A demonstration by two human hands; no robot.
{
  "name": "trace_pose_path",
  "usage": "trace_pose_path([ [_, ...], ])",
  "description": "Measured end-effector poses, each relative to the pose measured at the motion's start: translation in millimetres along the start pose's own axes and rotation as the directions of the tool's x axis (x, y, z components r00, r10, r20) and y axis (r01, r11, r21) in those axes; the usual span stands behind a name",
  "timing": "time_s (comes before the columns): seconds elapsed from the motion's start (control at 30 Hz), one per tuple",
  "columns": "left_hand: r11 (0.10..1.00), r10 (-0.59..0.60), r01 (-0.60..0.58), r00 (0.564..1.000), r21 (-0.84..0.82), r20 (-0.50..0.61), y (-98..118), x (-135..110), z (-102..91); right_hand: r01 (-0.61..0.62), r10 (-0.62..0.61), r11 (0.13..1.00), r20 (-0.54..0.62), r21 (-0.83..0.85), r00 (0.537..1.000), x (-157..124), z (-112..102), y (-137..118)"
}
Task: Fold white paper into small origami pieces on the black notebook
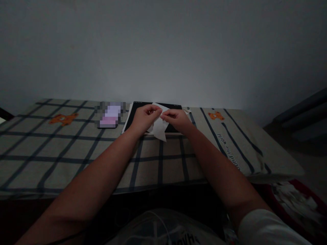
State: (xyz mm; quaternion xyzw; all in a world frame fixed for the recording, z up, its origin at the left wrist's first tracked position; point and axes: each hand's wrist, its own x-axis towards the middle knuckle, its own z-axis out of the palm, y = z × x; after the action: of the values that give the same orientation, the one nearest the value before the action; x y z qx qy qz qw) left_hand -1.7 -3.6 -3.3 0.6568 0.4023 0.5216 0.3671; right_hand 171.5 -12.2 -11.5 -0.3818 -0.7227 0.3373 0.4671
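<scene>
A grey wall (163,51) fills the upper frame, and below it a worktop under a checked cloth (148,166) spans the middle. A black-covered notebook (172,129) lies near the centre, towards the cloth's far edge. To its left in the frame is a phone (109,115) with a pixelated lit screen. The person's left hand (141,119) and right hand (180,119) meet over the notebook, each grip a closed thumb-and-finger pinch on a piece of white paper (159,129). The paper is at the centre of the frame, its lower end hanging into a point past the notebook's near edge. The step in hand looks like fine two-handed paper handling; whether it is a fold or a tear cannot be told. The next move probably calls for light, matched fingertip pressure.
</scene>
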Motion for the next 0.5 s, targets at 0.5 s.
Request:
trace_pose_path([
  [0.5, 0.990, -0.140, 0.140, 0.990, 0.016, 0.030, -10.4, 5.9, -4.3, -0.072, 0.084, 0.996, -0.215, 0.061, 0.973, 4.5, -7.9, 9.2],
])
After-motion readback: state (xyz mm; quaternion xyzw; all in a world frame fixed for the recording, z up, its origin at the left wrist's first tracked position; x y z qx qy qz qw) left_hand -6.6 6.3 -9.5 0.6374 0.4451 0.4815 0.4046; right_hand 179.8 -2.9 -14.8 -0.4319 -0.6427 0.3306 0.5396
